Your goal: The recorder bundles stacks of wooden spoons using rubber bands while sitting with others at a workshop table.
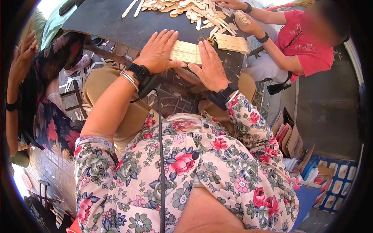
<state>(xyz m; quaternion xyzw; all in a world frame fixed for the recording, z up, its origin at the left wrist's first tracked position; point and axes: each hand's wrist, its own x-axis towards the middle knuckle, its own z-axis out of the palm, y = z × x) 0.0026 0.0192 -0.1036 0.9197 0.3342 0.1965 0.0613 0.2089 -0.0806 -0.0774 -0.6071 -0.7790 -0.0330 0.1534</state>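
Sticks (185,52), one row, clasped at both ends between left hand (158,51) and right hand (212,68), fingers nearly straight; bundle (232,43) right of grip; loose pile (176,6) beyond.

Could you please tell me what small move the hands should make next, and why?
Probably press the row of wooden sticks gently inward, since the left hand and right hand flank its two ends and no band shows around it.

No legible text, labels, brands, numbers or signs in view.
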